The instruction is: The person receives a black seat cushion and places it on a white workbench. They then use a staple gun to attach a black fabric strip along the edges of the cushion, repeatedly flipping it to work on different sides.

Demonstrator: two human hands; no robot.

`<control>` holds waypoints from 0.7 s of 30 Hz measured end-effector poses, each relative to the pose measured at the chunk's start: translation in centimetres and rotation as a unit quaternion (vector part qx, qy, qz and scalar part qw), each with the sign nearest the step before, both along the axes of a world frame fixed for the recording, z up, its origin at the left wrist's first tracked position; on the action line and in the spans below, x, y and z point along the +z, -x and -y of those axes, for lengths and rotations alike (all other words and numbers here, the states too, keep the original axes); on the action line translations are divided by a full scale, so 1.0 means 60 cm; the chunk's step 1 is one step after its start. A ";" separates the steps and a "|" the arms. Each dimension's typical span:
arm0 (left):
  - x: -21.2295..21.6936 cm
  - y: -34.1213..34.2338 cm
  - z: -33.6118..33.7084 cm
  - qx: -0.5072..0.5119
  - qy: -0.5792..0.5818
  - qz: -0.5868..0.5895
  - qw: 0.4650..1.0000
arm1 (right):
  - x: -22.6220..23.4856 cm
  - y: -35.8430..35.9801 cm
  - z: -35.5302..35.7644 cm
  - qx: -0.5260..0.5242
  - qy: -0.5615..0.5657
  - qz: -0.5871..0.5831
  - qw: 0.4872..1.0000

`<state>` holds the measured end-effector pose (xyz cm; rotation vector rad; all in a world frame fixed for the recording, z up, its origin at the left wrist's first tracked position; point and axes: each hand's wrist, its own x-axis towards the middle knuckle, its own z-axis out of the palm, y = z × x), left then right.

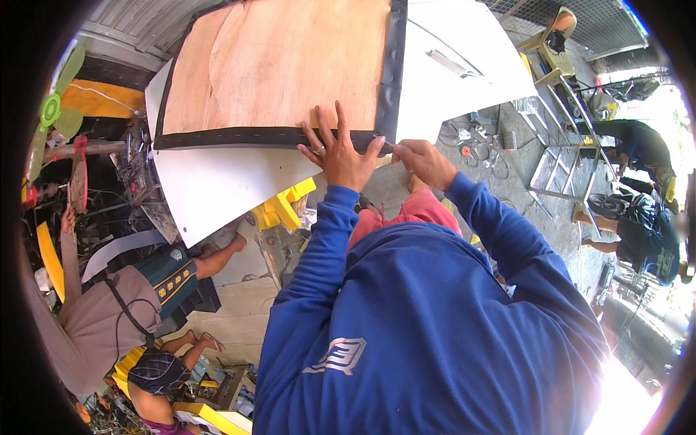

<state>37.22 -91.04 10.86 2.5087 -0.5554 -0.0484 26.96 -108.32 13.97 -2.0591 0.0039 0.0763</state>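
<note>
A plywood board [290, 65] lies on a white sheet, with black vinyl-like material [239, 138] folded over its edges and small staple-like marks along the strip. My left hand [346, 156] is spread on the near edge, fingers on the wood and black border, a ring on one finger. Its thumb points at the board's near right corner. Just right of that corner, my right hand [426, 161] is closed round a thin metal tool [387, 143], whose tip meets the black border by my left thumb. The tool's handle is hidden in the fist, so its exact kind does not show.
Beneath the board, the white sheet [217, 192] extends past it both ways. A yellow piece [286, 204] sits below its near edge. Metal frames [569, 163] and cables stand at right. Other people are at left [109, 319] and right [645, 232]; a green fan [51, 109] is far left.
</note>
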 end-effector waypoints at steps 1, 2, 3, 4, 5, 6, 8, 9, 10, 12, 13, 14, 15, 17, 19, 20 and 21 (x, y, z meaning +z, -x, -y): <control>0.000 -0.001 0.001 0.001 0.007 0.005 1.000 | -0.001 0.000 0.000 0.007 -0.004 0.012 1.000; 0.000 -0.002 0.001 0.001 0.001 0.000 1.000 | -0.004 0.000 -0.001 -0.025 -0.051 -0.041 0.998; 0.000 -0.002 0.002 0.001 -0.002 -0.001 1.000 | -0.006 0.001 -0.002 -0.050 -0.114 -0.116 0.985; 0.001 -0.002 0.002 0.005 -0.013 -0.007 1.000 | -0.009 0.002 -0.001 -0.080 -0.168 -0.193 0.964; 0.001 -0.001 0.001 0.002 -0.008 0.002 1.000 | -0.012 0.003 -0.001 -0.093 -0.220 -0.216 0.947; 0.001 -0.001 0.001 0.001 -0.011 0.005 1.000 | -0.014 0.004 -0.002 -0.111 -0.264 -0.240 0.928; 0.003 0.001 0.000 0.000 -0.014 0.005 1.000 | -0.016 0.006 -0.006 -0.141 -0.314 -0.264 0.901; 0.004 0.001 0.000 0.000 -0.015 0.002 1.000 | -0.015 0.007 -0.008 -0.152 -0.320 -0.265 0.897; 0.004 0.001 0.000 -0.001 -0.010 0.013 1.000 | -0.012 0.007 -0.011 -0.163 -0.321 -0.267 0.894; 0.007 0.001 0.001 -0.001 -0.018 0.000 1.000 | -0.003 0.005 -0.013 -0.154 -0.302 -0.256 0.905; 0.007 0.001 0.001 -0.002 -0.017 0.007 1.000 | 0.004 0.003 -0.013 -0.149 -0.280 -0.261 0.912; 0.008 0.000 0.002 -0.003 -0.021 -0.003 1.000 | 0.011 -0.002 -0.009 -0.147 -0.280 -0.272 0.909; 0.009 0.000 0.002 -0.003 -0.022 -0.005 1.000 | 0.019 -0.007 -0.005 -0.143 -0.271 -0.291 0.906; 0.009 -0.001 0.002 -0.006 -0.023 -0.014 1.000 | 0.031 -0.016 0.002 -0.136 -0.276 -0.321 0.896; 0.010 -0.002 0.001 -0.005 -0.021 -0.028 0.999 | 0.037 -0.021 0.006 -0.143 -0.290 -0.338 0.884; 0.009 -0.002 0.001 -0.005 -0.023 -0.029 0.999 | 0.037 -0.021 0.005 -0.137 -0.283 -0.342 0.886; 0.010 -0.003 0.001 -0.004 -0.026 -0.031 0.999 | 0.037 -0.021 0.004 -0.148 -0.263 -0.341 0.890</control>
